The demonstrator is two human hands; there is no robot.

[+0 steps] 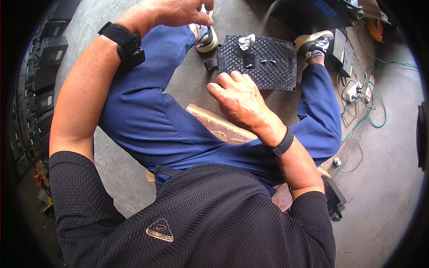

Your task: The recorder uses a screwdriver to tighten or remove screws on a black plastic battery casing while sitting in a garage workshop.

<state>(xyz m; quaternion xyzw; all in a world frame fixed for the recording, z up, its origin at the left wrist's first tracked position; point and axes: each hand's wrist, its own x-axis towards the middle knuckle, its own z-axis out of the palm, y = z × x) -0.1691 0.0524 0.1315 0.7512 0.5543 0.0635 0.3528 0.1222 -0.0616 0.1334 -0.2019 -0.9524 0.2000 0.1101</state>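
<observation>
My left hand (187,11) reaches to the top edge, partly cut off, thumb apart from the fingers and nothing visible in it. My right hand (237,96) is back-up with fingers curled; whatever they may hold is hidden. Just beyond it lies a textured black plastic panel (279,67) between my shoes, bearing a crumpled white wad (246,41) and several small screws (263,61). A small black fitting (210,65) is at the panel's left side.
I sit low, a wooden board (205,117) beneath my legs. Dark box-like units (52,53) line the left. A large black case (313,11) stands beyond my right shoe. Power strips (352,93) and tangled cables (380,120) lie at the right on the concrete floor (375,169).
</observation>
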